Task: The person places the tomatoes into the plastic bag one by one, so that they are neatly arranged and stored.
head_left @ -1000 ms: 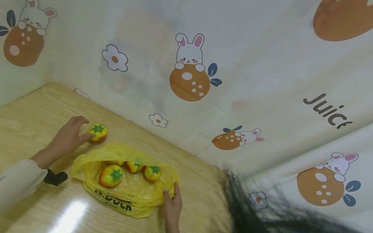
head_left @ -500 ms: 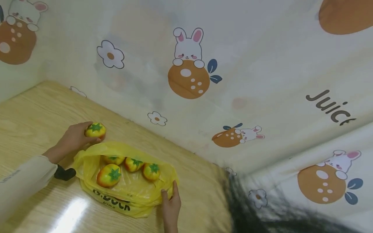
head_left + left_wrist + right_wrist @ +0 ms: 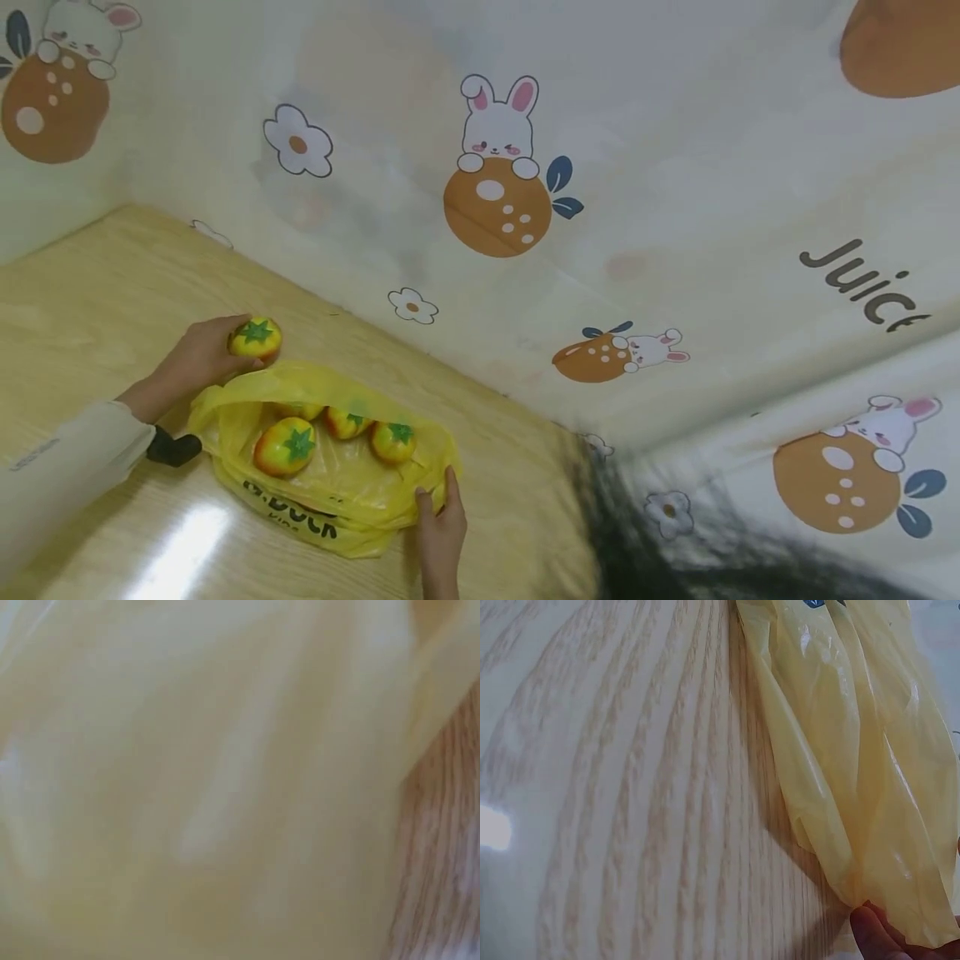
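My left hand (image 3: pixel 198 357) grips a yellow-red fruit with a green star-shaped top (image 3: pixel 258 335), like a tomato or persimmon, just beyond the bag's far left rim. A yellow plastic bag (image 3: pixel 352 496) lies on its side with its mouth wide; several matching fruits (image 3: pixel 283 447) show inside, some partly hidden by the upper rim. At the bag's right end my right hand (image 3: pixel 442 537) pinches the edge between thumb and fingers. Fingertips (image 3: pixel 871 930) on the gathered plastic appear low in the right wrist view. Bag plastic (image 3: pixel 202 787) fills most of the left wrist view, hiding the left hand.
The wood-grain table (image 3: pixel 97 308) meets a pale curtain (image 3: pixel 360 200) printed with rabbits and oranges along its back edge. A dark strap piece (image 3: pixel 174 447) hangs by the left cuff, near the bag. Dark hair (image 3: pixel 637 533) covers the lower right.
The left hand's fingers, spread around the fruit a second ago, have closed on it by half a second ago. The right hand keeps its hold on the bag's edge.
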Motion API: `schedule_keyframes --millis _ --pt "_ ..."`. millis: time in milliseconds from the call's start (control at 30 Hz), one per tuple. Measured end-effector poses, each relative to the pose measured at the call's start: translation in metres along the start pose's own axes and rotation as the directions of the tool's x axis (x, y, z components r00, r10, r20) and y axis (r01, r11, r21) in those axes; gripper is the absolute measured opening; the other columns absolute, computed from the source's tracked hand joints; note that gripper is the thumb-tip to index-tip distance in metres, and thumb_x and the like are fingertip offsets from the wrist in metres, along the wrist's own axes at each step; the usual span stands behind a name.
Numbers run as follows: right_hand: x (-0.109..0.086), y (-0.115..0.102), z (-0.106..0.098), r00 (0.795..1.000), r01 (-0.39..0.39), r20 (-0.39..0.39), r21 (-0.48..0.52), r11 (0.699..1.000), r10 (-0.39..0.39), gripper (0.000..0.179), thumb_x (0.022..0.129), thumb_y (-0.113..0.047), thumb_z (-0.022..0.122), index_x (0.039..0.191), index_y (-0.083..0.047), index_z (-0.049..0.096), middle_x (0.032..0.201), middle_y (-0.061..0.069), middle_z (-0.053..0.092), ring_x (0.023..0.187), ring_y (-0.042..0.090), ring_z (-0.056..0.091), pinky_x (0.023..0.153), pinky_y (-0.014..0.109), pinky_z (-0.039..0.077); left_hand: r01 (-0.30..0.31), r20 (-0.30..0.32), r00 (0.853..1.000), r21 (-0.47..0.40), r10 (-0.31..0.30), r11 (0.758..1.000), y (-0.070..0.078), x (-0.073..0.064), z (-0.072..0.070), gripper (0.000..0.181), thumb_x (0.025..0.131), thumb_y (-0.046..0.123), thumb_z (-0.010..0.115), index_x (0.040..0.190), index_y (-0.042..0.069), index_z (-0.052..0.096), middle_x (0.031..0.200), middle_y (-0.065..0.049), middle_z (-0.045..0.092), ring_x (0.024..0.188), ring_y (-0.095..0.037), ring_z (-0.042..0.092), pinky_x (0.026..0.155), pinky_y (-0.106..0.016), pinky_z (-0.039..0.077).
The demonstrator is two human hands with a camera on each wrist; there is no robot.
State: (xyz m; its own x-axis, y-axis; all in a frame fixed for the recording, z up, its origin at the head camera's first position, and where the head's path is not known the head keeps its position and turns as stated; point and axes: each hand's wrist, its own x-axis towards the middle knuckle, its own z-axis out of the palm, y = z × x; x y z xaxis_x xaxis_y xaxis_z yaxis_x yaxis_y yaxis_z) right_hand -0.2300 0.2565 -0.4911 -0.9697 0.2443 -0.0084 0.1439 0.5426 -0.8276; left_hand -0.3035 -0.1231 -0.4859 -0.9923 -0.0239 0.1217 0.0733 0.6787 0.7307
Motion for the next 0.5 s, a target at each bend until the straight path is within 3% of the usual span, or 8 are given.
schedule_keyframes --millis 267,500 --pt "-0.0092 0.007 0.0027 0.999 -0.042 -0.005 -0.017 0.999 0.042 0.058 0.087 -0.017 0.058 0.139 -0.002 0.037 0.143 0.02 0.038 0.132 0.039 0.032 0.105 0.055 0.029 -0.018 0.03 0.999 0.013 0.018 1.0 0.002 -0.0061 0.0036 0.073 0.078 0.018 0.073 0.132 -0.014 0.037 0.125 -0.035 0.048 0.107 -0.047 0.051 0.086 -0.056 0.044" --pt "-0.0082 0.0068 0.0038 0.999 0.039 0.011 0.004 0.999 -0.039 0.057 0.089 -0.018 0.057 0.139 0.001 0.036 0.142 0.021 0.038 0.132 0.038 0.034 0.104 0.055 0.031 0.002 0.043 0.999 0.008 -0.002 1.0 -0.0015 -0.0042 -0.0005 0.075 0.079 0.021 0.072 0.134 -0.012 0.035 0.127 -0.036 0.045 0.109 -0.048 0.05 0.088 -0.058 0.043"
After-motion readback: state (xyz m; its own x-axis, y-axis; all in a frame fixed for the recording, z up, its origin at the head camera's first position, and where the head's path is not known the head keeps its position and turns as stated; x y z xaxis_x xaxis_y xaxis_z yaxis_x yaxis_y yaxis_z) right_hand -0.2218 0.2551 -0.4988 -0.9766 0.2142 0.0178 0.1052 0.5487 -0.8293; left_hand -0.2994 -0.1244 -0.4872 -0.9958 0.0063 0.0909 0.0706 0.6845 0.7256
